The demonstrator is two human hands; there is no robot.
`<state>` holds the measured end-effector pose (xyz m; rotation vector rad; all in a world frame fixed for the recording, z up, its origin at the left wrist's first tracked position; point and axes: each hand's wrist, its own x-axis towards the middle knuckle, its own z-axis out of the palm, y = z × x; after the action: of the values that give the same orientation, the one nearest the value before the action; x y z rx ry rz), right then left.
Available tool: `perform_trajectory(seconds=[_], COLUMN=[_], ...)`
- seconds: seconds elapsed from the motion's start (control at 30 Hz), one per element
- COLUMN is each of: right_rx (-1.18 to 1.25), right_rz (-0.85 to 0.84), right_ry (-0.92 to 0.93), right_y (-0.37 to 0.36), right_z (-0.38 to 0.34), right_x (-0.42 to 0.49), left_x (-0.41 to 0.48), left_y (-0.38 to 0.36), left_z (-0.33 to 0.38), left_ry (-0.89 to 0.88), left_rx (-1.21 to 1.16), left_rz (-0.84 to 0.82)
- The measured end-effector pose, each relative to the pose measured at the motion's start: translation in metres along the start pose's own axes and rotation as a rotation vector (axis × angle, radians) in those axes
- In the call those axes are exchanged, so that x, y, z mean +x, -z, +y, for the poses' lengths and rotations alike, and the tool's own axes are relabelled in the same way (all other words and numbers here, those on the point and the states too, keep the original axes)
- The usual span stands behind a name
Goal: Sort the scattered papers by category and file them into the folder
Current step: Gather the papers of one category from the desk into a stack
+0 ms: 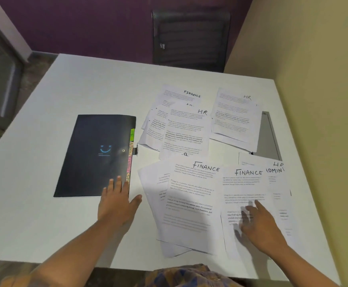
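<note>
As sorting gets under way, a person steadies a dark folder [94,156] with the left hand [117,201] and reaches for a sheet headed FINANCE [245,187] with the right hand [260,222].

Left fingers [118,184] lie spread and flat on the closed folder's near corner, beside its coloured tabs [130,154]; the right fingers, blurred, look loosely spread on the sheet, pinching nothing. Papers marked FINANCE, HR and ADMIN overlap across the white tabletop [86,83], right of the folder. Gathering like headings together appears the next call, then opening the folder.
</note>
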<state>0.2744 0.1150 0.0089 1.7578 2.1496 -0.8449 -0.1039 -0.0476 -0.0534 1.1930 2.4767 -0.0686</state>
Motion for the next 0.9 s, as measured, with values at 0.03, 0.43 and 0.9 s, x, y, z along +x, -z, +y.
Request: perform_trajectory(seconds=[0.03,0.43,0.9], right_rx=[-0.008,0.155,0.138], right_rz=[0.003,0.186,0.057], right_ry=[0.014,-0.091,-0.257], right_y=[0.004,0.005,0.024], right_z=[0.007,0.095,0.117], right_x=[0.004,0.021,0.049], left_x=[-0.005,-0.061,-0.029], left_y=[0.001,-0.022,-0.013], left_z=[0.012,0.148,0.171], left_ry=[0.045,0.201,0.4], left_rx=[-0.081,-0.461,-0.533], left_rz=[0.042,0.149,-0.044])
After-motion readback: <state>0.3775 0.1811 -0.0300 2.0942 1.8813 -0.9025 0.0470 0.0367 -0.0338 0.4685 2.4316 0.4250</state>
